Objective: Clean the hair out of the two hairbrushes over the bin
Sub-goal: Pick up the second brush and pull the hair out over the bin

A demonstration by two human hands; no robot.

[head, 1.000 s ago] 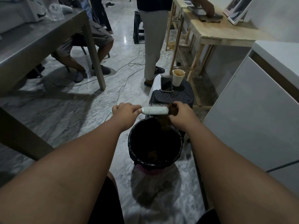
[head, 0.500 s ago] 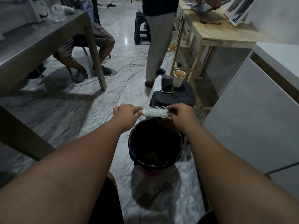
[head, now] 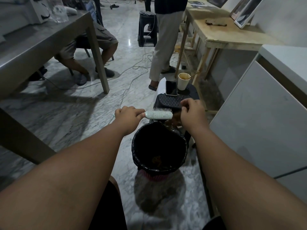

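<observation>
Reaching over a black-lined bin on the marble floor, a person's left hand clenches the handle of a pale hairbrush, held level above the far rim. The right hand, fingers curled, sits just beside the brush tip, over a brown tuft of hair; whether it pinches the tuft cannot be told. Beyond, a phone and a paper cup rest on a black stool.
</observation>
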